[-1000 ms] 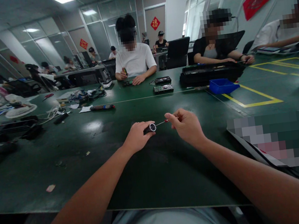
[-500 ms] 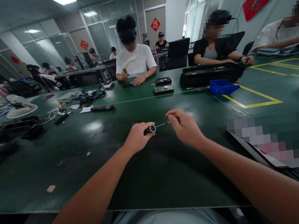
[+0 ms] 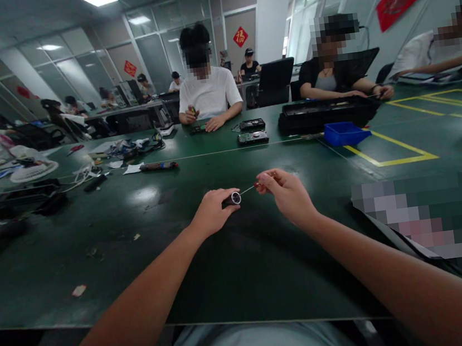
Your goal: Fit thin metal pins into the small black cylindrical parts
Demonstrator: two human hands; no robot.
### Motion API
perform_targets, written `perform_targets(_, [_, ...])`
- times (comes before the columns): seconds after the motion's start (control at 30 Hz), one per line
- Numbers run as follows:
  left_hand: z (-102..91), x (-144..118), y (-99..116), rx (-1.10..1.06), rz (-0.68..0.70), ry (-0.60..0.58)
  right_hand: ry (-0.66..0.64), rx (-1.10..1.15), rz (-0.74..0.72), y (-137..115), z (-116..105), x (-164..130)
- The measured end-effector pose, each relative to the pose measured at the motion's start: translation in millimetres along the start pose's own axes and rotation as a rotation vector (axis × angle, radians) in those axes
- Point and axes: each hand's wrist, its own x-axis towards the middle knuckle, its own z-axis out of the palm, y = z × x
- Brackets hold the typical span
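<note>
My left hand (image 3: pixel 211 213) is wrapped round a short black cylinder (image 3: pixel 234 198) whose round, silver-rimmed end faces me; its far part is hidden in the fingers. To the right, my right hand (image 3: pixel 286 194) pinches the red handle of a screwdriver (image 3: pixel 248 189). The thin metal shaft slants down to the left, and its tip meets the cylinder near the rim. Whether the tip sits in a screw is too small to tell. Both hands are held over the green table (image 3: pixel 244 283).
A blue bin (image 3: pixel 344 133) and a black case (image 3: pixel 327 115) lie at the back right. Circuit boards (image 3: pixel 252 138) lie ahead, near a person (image 3: pixel 209 94) across the table. A dark tool (image 3: pixel 159 166) and a white fan (image 3: pixel 33 170) are left. Papers (image 3: pixel 410 229) lie right.
The fingers of my right hand have curled further round the screwdriver handle, which has risen slightly and moved a little left. My left hand and the cylinder have stayed in place.
</note>
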Motion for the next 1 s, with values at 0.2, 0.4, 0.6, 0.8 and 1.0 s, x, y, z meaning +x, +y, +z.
perform_targets(0.2, [-5.3,1,1,0.003,0.113,-0.001,0.124,0.418,0.268,12,2,8])
perform_targets(0.4, [-3.0,1,-1,0.045,0.077,-0.042,0.179,0.338,0.263,10,0,7])
perform_targets(0.6, [-2.5,0,1,0.023,0.038,-0.022,0.130,0.147,0.122,9,0,5])
perform_targets(0.8, [-2.2,0,3,0.018,0.031,-0.025,0.089,-0.010,0.032,7,0,2])
perform_targets(1.0, [-3.0,0,3,0.022,0.003,0.003,0.041,-0.196,-0.090,3,-4,-3])
